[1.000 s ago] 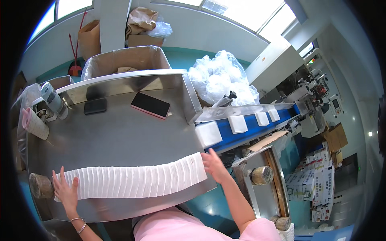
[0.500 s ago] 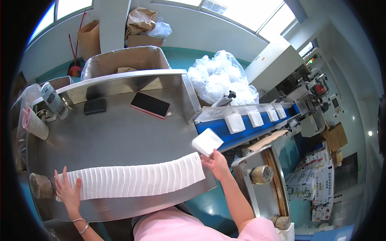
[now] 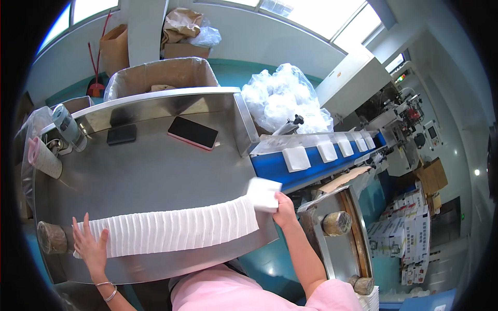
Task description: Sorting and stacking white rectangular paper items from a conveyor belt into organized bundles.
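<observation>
A long row of white folded tissues point(image 3: 171, 228) lies across the near part of a steel table point(image 3: 150, 176). My left hand point(image 3: 89, 246) rests flat with fingers spread on the row's left end. My right hand point(image 3: 284, 210) grips a small white stack of tissues point(image 3: 263, 193) lifted off the row's right end, held just above the table's right edge. Beyond it, a blue conveyor belt point(image 3: 316, 160) carries several white tissue stacks point(image 3: 296, 158) away to the right.
A black phone point(image 3: 194, 132) and a dark wallet point(image 3: 122, 134) lie at the back of the table. A tape dispenser point(image 3: 65, 127) stands at the far left. An open cardboard box point(image 3: 161, 75) and clear plastic bags point(image 3: 282, 98) sit behind. Packing machinery point(image 3: 410, 124) stands at right.
My right hand took a small stack off the row's right end and lifted it, and it now holds it low by the table's edge. Stacks on the belt moved right. The left hand stayed put.
</observation>
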`<state>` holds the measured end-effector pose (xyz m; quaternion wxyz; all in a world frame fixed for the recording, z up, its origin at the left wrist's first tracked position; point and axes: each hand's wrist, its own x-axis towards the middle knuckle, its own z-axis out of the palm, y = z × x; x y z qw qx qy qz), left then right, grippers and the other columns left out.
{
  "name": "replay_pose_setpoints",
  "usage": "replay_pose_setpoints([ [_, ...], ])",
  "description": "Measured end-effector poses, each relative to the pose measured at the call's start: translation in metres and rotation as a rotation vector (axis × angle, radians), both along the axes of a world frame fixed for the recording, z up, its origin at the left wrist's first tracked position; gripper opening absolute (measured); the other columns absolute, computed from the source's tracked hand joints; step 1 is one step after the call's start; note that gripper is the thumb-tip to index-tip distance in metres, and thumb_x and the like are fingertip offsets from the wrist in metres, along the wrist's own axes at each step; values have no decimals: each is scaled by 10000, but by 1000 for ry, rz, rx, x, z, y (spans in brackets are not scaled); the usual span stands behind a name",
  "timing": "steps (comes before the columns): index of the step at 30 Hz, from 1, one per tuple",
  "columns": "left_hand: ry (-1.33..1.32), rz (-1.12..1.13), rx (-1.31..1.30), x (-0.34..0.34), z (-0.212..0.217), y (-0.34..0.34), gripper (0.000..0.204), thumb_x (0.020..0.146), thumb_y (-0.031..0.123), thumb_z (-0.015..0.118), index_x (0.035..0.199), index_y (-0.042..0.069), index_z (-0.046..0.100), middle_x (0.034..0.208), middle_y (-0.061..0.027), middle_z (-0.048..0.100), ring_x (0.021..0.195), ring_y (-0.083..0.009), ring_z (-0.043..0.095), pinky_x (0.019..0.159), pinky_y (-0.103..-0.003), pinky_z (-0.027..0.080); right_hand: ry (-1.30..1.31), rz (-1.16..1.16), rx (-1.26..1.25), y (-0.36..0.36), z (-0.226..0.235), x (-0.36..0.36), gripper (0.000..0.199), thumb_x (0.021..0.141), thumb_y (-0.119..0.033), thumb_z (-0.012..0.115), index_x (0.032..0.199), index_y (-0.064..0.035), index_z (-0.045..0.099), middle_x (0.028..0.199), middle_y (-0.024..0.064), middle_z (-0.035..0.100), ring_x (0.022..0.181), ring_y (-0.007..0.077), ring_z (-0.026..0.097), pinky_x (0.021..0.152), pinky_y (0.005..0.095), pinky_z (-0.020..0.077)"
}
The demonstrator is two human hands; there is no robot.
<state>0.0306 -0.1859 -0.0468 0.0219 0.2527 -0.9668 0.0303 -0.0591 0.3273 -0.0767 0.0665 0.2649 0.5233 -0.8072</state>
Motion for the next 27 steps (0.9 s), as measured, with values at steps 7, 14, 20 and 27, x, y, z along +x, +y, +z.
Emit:
replay_pose_setpoints([
  [7, -17, -6, 8, 2, 2, 9, 755, 791, 710, 367, 1376, 235, 338, 1462, -117, 203, 1326, -350, 228, 1018, -567, 212, 216, 649, 510, -36, 23, 23, 390, 926, -242, 503, 1226, 3, 453, 1105, 53, 558, 956, 99, 541, 805, 260, 457],
  [14, 7, -28, 20, 0, 1, 13, 755, 790, 711, 365, 1375, 236, 338, 1463, -122, 200, 1327, -350, 227, 1018, -563, 214, -9, 448, 157, -35, 24, 18, 315, 939, -173, 459, 1203, -4, 496, 1055, 41, 585, 942, 78, 549, 809, 241, 445],
  [20, 12, -20, 2, 2, 1, 14, 767, 784, 701, 394, 1366, 203, 358, 1454, -118, 214, 1319, -333, 240, 1027, -534, 213, 102, 275, 201, -14, -3, 9, 321, 915, -105, 423, 1219, -9, 452, 1104, 83, 570, 1015, 174, 561, 858, 319, 462],
  [27, 15, -38, 24, 0, 5, 23, 774, 777, 710, 393, 1358, 197, 373, 1452, -121, 215, 1316, -335, 243, 1026, -533, 214, 339, 560, 445, -31, 17, 15, 474, 925, -253, 494, 1301, 1, 357, 1179, 80, 517, 1052, 128, 510, 802, 274, 451],
])
